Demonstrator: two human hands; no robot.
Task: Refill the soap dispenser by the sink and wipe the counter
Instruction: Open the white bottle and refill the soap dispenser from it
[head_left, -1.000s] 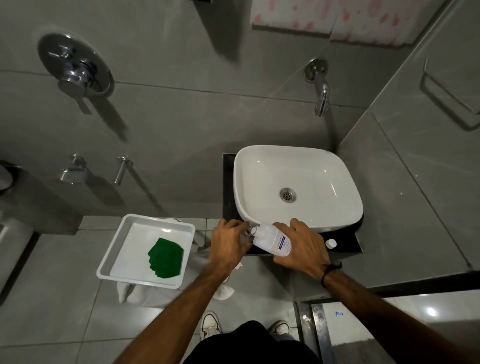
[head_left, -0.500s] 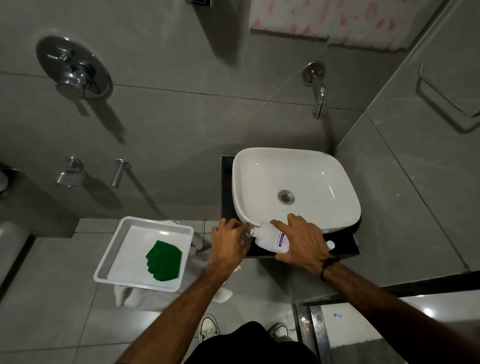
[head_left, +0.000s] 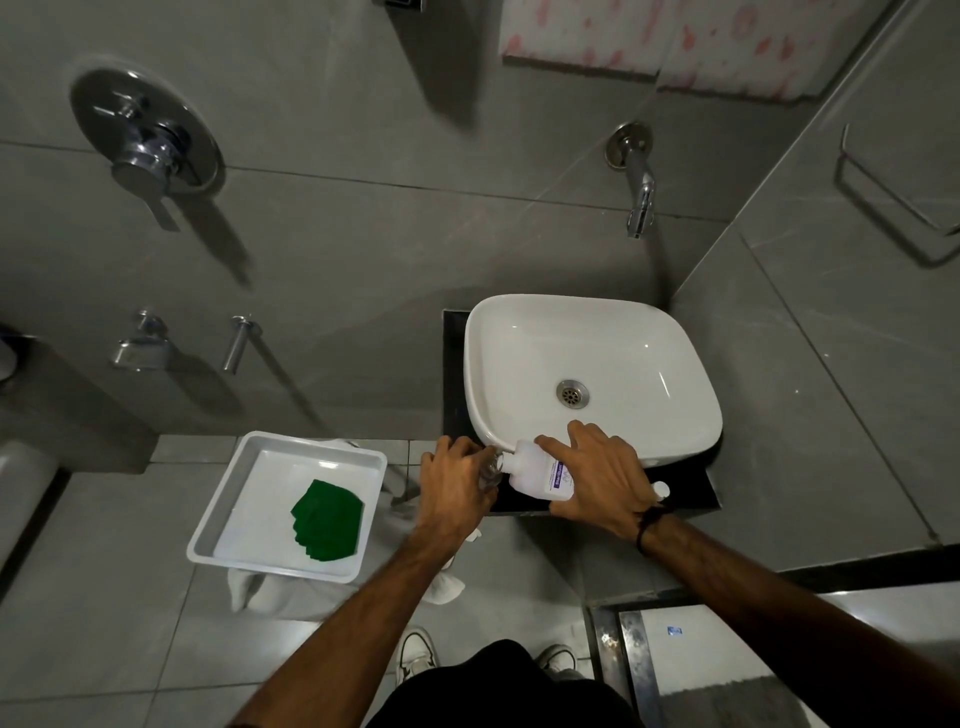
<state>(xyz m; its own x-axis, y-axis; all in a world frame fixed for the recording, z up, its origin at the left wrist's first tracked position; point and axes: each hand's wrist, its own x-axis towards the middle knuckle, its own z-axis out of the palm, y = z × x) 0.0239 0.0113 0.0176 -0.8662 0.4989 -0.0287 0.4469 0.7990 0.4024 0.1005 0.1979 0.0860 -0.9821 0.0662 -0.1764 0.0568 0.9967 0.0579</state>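
Observation:
My right hand grips a white refill bottle with a purple label, tipped on its side with the neck pointing left. My left hand is closed around a small clear soap dispenser, mostly hidden by the fingers, right at the bottle's mouth. Both are held over the black counter at the front edge of the white basin. A small white cap lies on the counter by my right wrist. A folded green cloth rests in a white tray.
The tray stands on a white-draped support left of the sink, low over the tiled floor. A wall spout hangs above the basin. Shower controls are on the left wall. A grey wall with a towel bar closes the right side.
The hands, bottle and dispenser keep the same pose at the basin's front edge. Only the view has shifted slightly.

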